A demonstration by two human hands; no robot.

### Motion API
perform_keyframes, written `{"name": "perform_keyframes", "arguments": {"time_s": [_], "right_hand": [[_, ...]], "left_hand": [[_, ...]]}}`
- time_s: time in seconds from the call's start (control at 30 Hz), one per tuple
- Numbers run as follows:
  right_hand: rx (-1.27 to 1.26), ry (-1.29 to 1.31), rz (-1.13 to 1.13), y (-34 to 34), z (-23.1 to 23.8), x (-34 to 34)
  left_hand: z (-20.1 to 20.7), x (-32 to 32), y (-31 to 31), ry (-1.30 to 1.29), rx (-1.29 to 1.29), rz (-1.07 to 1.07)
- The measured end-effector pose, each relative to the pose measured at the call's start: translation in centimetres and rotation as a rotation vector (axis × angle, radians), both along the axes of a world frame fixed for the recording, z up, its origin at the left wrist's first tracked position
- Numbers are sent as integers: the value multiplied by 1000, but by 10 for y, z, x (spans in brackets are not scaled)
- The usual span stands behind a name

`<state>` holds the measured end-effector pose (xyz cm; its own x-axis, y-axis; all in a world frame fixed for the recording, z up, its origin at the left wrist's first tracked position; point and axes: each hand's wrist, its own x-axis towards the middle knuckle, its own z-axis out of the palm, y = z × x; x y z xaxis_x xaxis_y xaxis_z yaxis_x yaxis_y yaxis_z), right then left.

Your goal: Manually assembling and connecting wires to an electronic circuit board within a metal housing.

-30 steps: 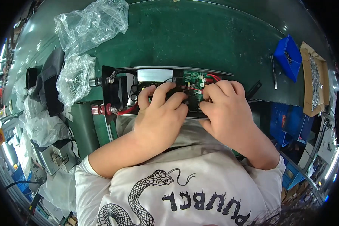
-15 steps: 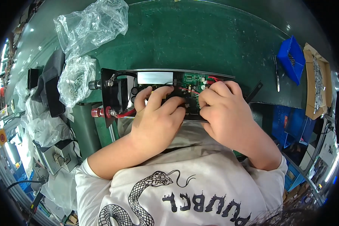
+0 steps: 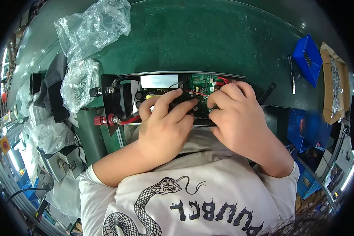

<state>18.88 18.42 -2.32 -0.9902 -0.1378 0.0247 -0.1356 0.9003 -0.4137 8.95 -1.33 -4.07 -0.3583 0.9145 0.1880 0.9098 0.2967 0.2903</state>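
Note:
An open black metal electronics case [image 3: 118,74] lies lengthwise in front of me, a green circuit board [image 3: 202,80] inside it. A black knob terminal [image 3: 94,92] and a red knob terminal [image 3: 100,120] stick out of its left end plate. My left hand [image 3: 163,128] rests over the middle of the case, fingers apart and bent down onto the parts, gripping nothing visible. At the right end, by the red wires [image 3: 223,80], my right hand [image 3: 240,118] has its fingers curled together inside the case. Its fingertips, and whatever they pinch, are hidden.
Clear plastic bags [image 3: 94,29] lie at the left on the green table [image 3: 208,39], beside a dark cloth-like piece [image 3: 57,88]. A blue bin [image 3: 307,59] of small screws, a cardboard box [image 3: 346,88] and tweezers [image 3: 292,74] are at the right. A black strip [image 3: 267,93] lies past the case.
The case has shifted slightly left in view. My left fingers have spread a little further to the right across the board. My right hand remains curled at the same end.

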Motion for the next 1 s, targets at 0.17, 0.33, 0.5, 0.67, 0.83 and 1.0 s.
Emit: {"name": "perform_keyframes", "arguments": {"time_s": [0.17, 0.33, 0.5, 0.67, 0.83, 1.0], "right_hand": [[-13, 27, 4, 1, 2, -4], [10, -1, -21, -3, 10, -6], [61, -1, -17, -8, 8, -7], [89, -29, -40, -11, 9, -9], [99, -22, -43, -10, 8, -11], [128, -13, -18, 1, 11, -14]], "left_hand": [[3, -2, 3, -63, -55, -24], [-4, 3, -3, -35, 108, -8], [-3, 8, 2, -21, 51, 21], [-3, 5, 3, -77, 15, -36], [-7, 4, 2, -81, 74, -39], [-5, 1, 15, -53, 44, 18]]}}
